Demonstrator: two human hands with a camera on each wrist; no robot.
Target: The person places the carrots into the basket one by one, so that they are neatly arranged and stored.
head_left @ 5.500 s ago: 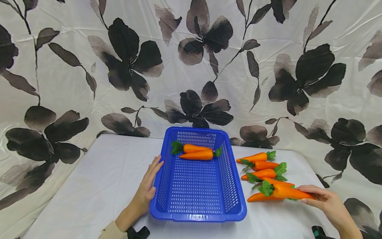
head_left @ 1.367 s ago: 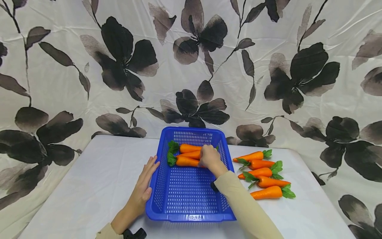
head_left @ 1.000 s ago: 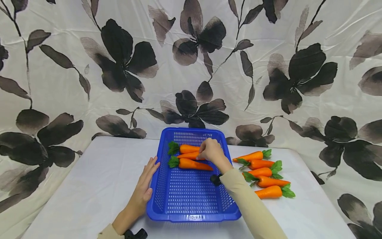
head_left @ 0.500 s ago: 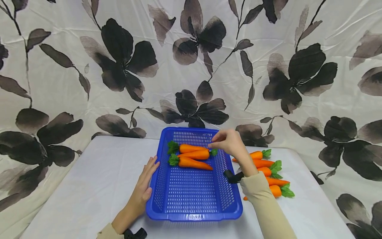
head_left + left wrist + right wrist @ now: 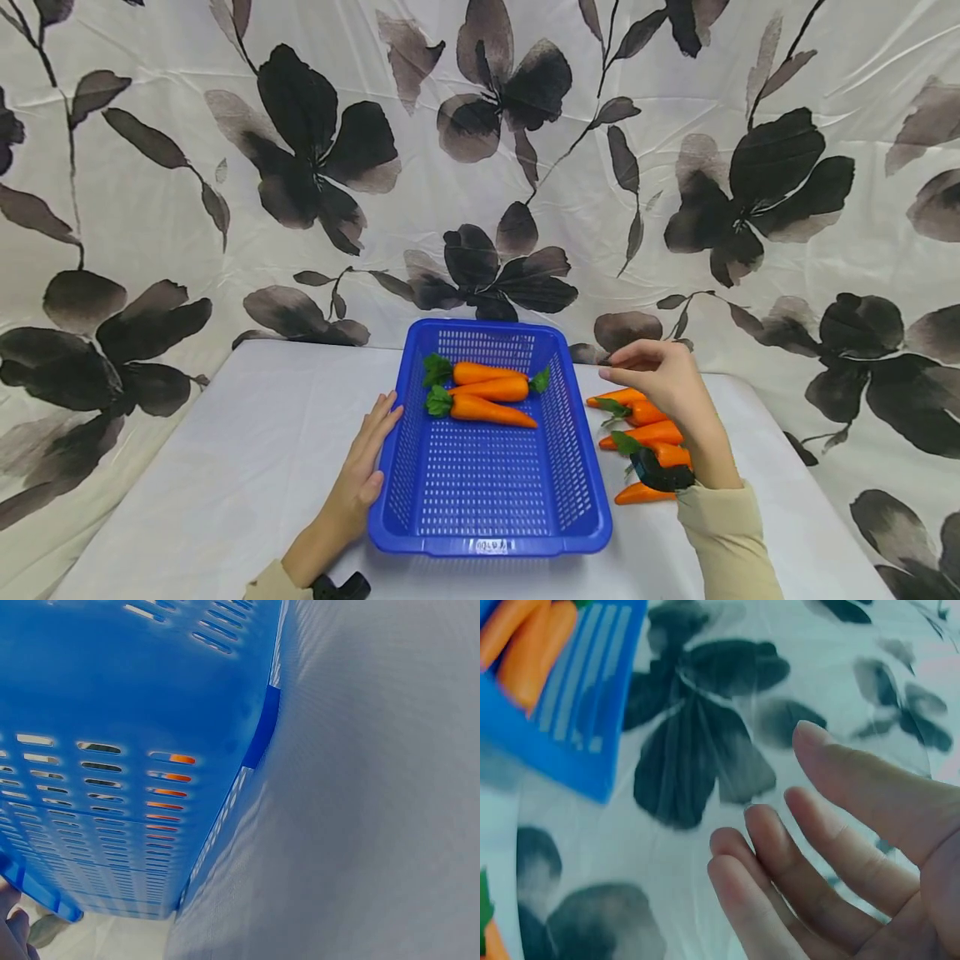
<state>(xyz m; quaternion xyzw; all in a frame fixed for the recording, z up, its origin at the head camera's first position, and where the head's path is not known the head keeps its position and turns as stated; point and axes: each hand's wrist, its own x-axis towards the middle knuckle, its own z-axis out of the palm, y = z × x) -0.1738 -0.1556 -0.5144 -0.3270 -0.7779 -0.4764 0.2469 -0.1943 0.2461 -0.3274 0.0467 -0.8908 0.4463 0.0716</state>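
Note:
A blue perforated plastic basket (image 5: 492, 546) holds three orange carrots, lying crosswise near its far end. The nearest one is a carrot (image 5: 491, 410) with its leaves to the left. My left hand (image 5: 354, 479) rests along the basket's left rim with straight fingers; in the left wrist view its fingers (image 5: 15, 930) show at the lower left, by the rim. My right hand (image 5: 667, 385) hovers over the carrots right of the basket, its fingers loosely bent and apart. Nothing is between its thumb and fingers (image 5: 769, 832) in the right wrist view.
Several carrots (image 5: 645, 435) with green leaves lie in a column right of the basket, partly hidden by my right hand and wrist. A white cloth covers the table (image 5: 247, 450). Behind it hangs a floral curtain (image 5: 420, 200).
The right hand gripped a carrot at the right, laid it in the basket as the third one, let go, then moved back right over the loose carrots. The left hand stayed at the rim.

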